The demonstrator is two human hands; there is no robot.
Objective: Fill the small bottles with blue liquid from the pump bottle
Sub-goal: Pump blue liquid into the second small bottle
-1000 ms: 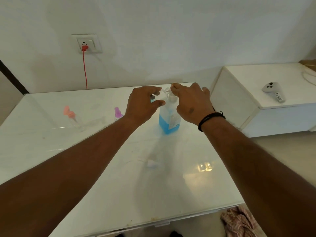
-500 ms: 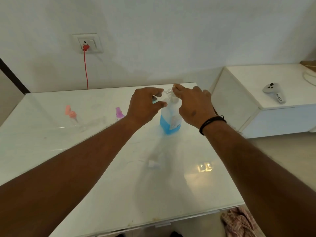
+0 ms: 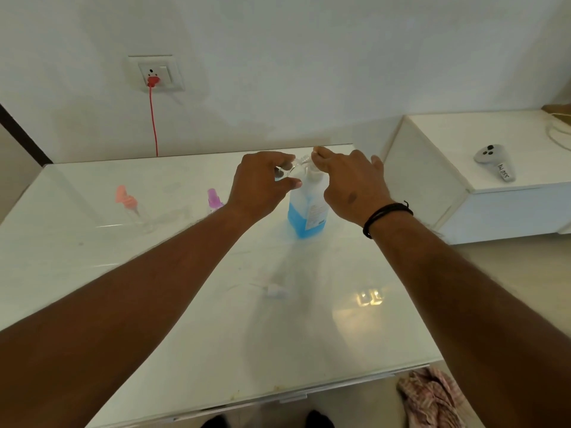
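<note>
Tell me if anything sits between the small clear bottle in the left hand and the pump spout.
Nothing visible does. The left hand holds the small clear bottle right at the spout of the pump bottle, and the right hand rests on the pump head. The pink-capped bottle and purple-capped bottle stand off to the left.

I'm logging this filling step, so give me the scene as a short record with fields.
left hand: holds a small clear bottle at the pump spout
right hand: fingers on the pump head
pump bottle: upright on the table, blue liquid in its lower part
other bottles: pink-capped bottle and purple-capped bottle stand to the left
fill level of small clear bottle: cannot tell
</note>
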